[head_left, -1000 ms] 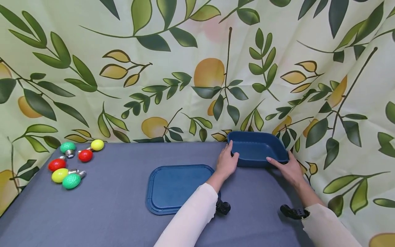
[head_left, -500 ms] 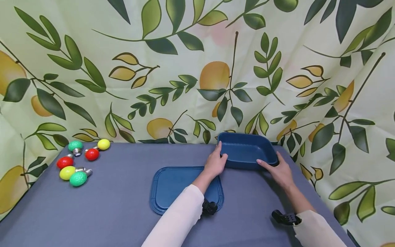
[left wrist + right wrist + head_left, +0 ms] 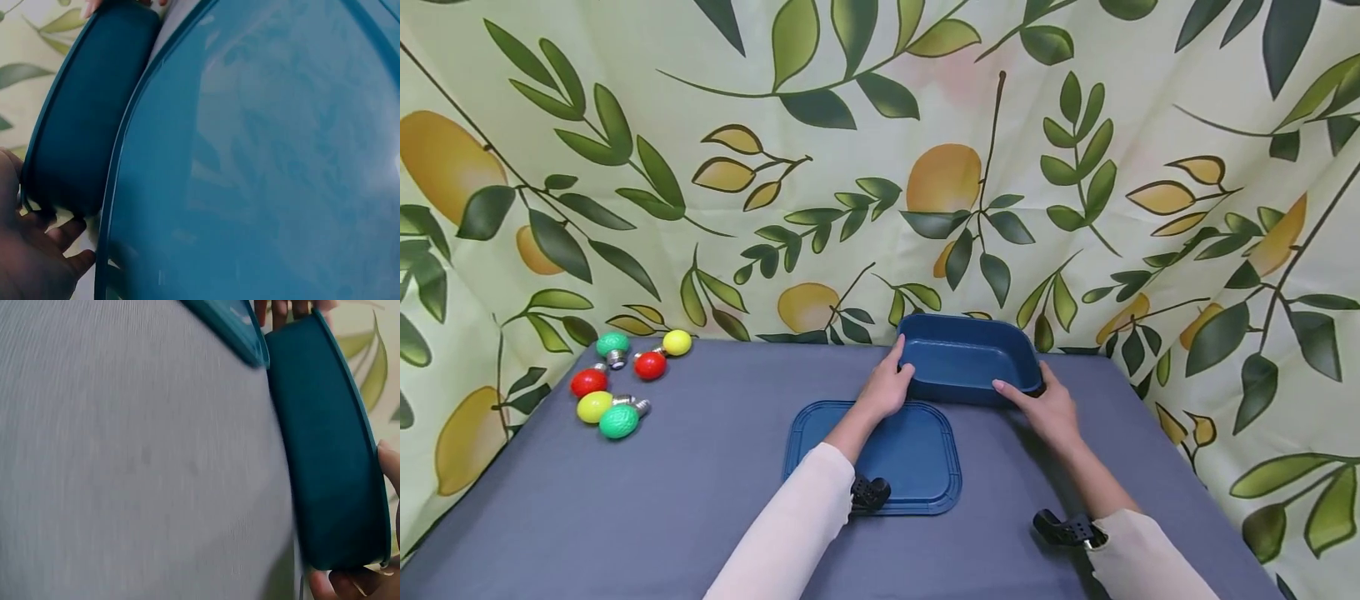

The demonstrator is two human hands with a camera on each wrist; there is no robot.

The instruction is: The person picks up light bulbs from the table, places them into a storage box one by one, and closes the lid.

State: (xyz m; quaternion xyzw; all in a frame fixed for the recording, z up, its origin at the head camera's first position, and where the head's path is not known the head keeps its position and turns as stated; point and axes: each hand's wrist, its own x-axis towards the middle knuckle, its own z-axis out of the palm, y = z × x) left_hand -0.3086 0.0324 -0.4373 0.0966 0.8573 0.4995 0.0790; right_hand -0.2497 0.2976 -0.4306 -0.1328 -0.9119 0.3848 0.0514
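A dark blue rectangular food container (image 3: 958, 392), open side up, is at the back of the table between both hands. My left hand (image 3: 883, 392) grips its left end, thumb toward the near side. At the right end, my right hand (image 3: 1051, 415) holds it with the thumb at the near rim. The left wrist view shows curled fingers (image 3: 65, 236) under the container's end. In the right wrist view, fingertips (image 3: 322, 586) reach beneath the other end. Flat on the table in front lies a matching blue lid (image 3: 917, 467), partly covered by my left forearm.
Several coloured bulbs lie at the back left, among them a red bulb (image 3: 650, 364), a yellow bulb (image 3: 677, 342) and a green bulb (image 3: 619, 422). A leaf-patterned curtain (image 3: 850, 250) hangs behind the grey-blue table (image 3: 700, 517) and along its right side.
Both hands have carried the container leftward, nearer to the back of the lid. The view has also shifted, so the bulbs and lid appear further right. The grip looks the same.
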